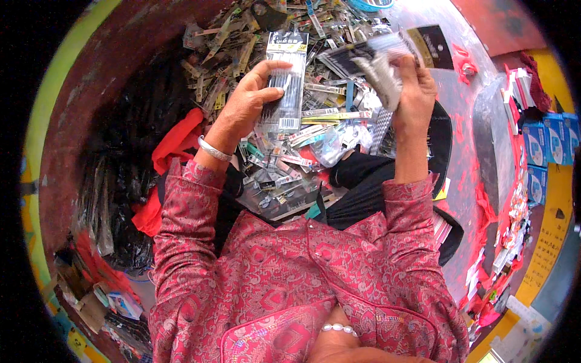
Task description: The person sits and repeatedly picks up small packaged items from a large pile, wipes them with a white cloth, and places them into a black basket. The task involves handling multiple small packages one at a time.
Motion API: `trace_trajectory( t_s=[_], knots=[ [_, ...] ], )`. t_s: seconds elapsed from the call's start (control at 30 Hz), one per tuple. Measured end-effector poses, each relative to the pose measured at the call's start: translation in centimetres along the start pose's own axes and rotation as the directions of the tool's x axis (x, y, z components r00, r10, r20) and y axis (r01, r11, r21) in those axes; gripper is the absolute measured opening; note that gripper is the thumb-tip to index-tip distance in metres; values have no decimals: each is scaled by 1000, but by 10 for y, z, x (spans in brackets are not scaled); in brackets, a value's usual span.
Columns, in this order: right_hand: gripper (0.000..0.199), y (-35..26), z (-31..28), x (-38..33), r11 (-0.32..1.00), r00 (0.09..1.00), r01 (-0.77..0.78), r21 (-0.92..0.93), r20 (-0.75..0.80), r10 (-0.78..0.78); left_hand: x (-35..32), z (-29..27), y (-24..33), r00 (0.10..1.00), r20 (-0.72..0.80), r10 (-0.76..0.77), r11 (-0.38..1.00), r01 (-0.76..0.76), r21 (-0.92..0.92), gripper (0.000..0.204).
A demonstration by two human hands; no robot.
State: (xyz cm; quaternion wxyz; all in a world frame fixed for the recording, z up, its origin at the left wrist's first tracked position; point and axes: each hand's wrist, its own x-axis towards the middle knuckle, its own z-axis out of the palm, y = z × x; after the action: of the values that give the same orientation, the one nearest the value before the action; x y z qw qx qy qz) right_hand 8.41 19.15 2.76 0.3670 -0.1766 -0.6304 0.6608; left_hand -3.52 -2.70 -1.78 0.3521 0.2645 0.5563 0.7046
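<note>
Hands worked over a heap of small packets. The left hand (251, 100) was closed on a long clear packet (284, 85), thumb across its front and fingers behind, holding it upright just above the heap. That packet was a narrow transparent sleeve with a dark header card at the top, thin pale strips showing through its middle, and a white barcode patch near its lower end. A silver bangle (215, 149) sat on the left wrist.

The right hand (414, 91) gripped a bunch of similar packets (378, 60), fingers wrapped round them; they fanned out to the left, dark and silvery, tilted and blurred.

Below and between both hands lay the heap of packets (302, 121), mostly clear sleeves with yellow, white and dark labels, lying at all angles across a table. A flat black card with a gold edge (431, 45) lay just right of the bunch. Red scraps (466, 63) were scattered along the grey table surface (478, 109) to the right. Farther right stood blue boxes (548, 142) in a row, with red-and-white packs (517, 91) above them. At the left, a red cloth (175, 145) lay against black plastic bags (133, 151).
</note>
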Motion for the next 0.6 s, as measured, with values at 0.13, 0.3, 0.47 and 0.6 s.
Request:
trace_trajectory(
  t_s=[0.13, 0.3, 0.47, 0.6],
  knots=[
    [19, 27, -18, 12, 926, 926, -377, -15, 8, 377, -5, 17, 11, 994, -64, 83, 982, -93, -164, 81],
    [19, 42, 11, -3, 779, 739, -609, -149, 250, 625, -3, 6, 10, 998, 0, -61, 958, 59, -281, 67],
    [19, 31, 22, -7, 715, 633, -689, -116, 383, 673, -8, 9, -2, 971, -5, -239, 952, 233, -196, 31],
    [18, 27, 24, -12, 725, 644, -686, -61, 415, 643, -8, 7, -7, 942, -72, -328, 917, 299, -265, 24]
  ],
)
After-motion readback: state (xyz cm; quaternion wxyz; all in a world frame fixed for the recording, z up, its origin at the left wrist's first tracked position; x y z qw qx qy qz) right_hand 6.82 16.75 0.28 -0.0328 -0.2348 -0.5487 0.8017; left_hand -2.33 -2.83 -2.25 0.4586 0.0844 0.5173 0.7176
